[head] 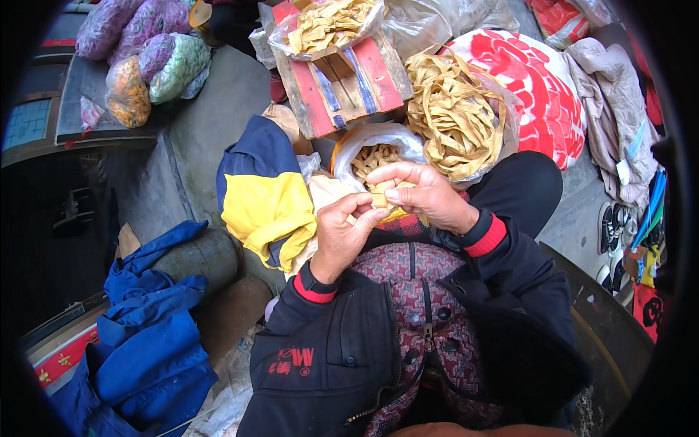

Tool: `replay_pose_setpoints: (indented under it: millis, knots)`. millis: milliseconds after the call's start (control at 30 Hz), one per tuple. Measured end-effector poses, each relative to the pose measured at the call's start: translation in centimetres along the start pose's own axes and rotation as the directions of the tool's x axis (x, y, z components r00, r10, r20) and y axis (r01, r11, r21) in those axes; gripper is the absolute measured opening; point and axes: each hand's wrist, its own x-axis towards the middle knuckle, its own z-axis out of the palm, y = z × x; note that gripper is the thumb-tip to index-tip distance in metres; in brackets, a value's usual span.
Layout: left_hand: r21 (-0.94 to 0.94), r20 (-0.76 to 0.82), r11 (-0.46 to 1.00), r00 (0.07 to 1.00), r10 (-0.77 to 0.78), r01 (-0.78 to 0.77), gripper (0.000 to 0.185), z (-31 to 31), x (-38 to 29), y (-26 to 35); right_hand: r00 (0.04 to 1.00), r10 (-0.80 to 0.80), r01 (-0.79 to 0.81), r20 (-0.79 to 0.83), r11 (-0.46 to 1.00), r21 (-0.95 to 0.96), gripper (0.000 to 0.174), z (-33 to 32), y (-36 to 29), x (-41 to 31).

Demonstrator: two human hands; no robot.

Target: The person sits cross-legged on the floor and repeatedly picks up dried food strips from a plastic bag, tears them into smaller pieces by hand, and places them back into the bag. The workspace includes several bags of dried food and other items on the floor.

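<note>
My left hand (347, 229) pinches the lower left side of a small folded piece of tan strip (380, 198) between thumb and fingertips. From the upper right, my right hand (428, 196) grips the same piece, its thumb and curled fingers partly hiding it. Just beyond my hands, a bag lined with white plastic (401, 135) holds many small tan pieces (377, 157). To its right is a large tangle of long tan strips (456, 114) in a clear plastic bag. What the strips are made of, I cannot tell.
A small wooden bench (377, 71) bears a plastic bag of flat tan pieces (333, 24) and a wooden block with a thin spike. Blue and yellow cloth (267, 213) lies left of my hands, a red and white cloth bundle (524, 87) at the right. Filled bags (177, 65) stand upper left.
</note>
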Motion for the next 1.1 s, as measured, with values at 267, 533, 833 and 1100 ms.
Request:
replay_pose_setpoints:
  millis: [267, 533, 833, 1100]
  knots:
    - [-0.533, 0.025, 0.803, 0.953, -0.302, 0.269, 0.014, -2.3, 0.3, 0.2, 1.000, 0.021, -0.021, -0.004, 0.982, -0.187, 0.033, -0.6, -1.8, -1.5]
    - [-0.214, -0.083, 0.954, 0.969, -0.233, 0.211, 0.017, -3.8, 1.0, -0.9, 0.943, -0.256, 0.250, 0.211, 0.129, -0.960, 0.021, -2.1, -1.2, -1.2]
    - [0.360, -0.053, 0.932, 0.996, 0.068, -0.044, 0.027, -0.7, 0.4, 0.1, 0.746, -0.452, 0.311, 0.490, -0.414, -0.855, 0.011, -0.9, -1.1, -0.1]
    - [0.360, -0.023, 0.933, 1.000, 0.011, -0.002, 0.027, -0.8, 0.2, -1.5, 0.742, -0.477, 0.407, 0.471, -0.239, -0.882, 0.015, 0.5, 0.0, -0.4]
